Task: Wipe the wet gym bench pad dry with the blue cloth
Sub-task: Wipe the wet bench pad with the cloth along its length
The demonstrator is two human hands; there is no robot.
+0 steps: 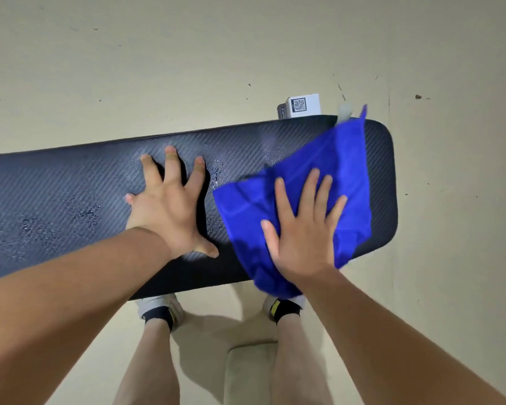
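Observation:
A long black bench pad with a woven texture runs across the view, its rounded right end at the right. Water droplets show on its left part and near the middle. A blue cloth lies spread over the pad's right end and hangs over the near edge. My right hand presses flat on the cloth with straight, spread fingers. To the left of the cloth, my left hand rests flat on the bare pad, fingers spread.
A small white box with a QR code sits on the beige floor behind the pad's far edge. My two legs and shoes stand just in front of the pad's near edge.

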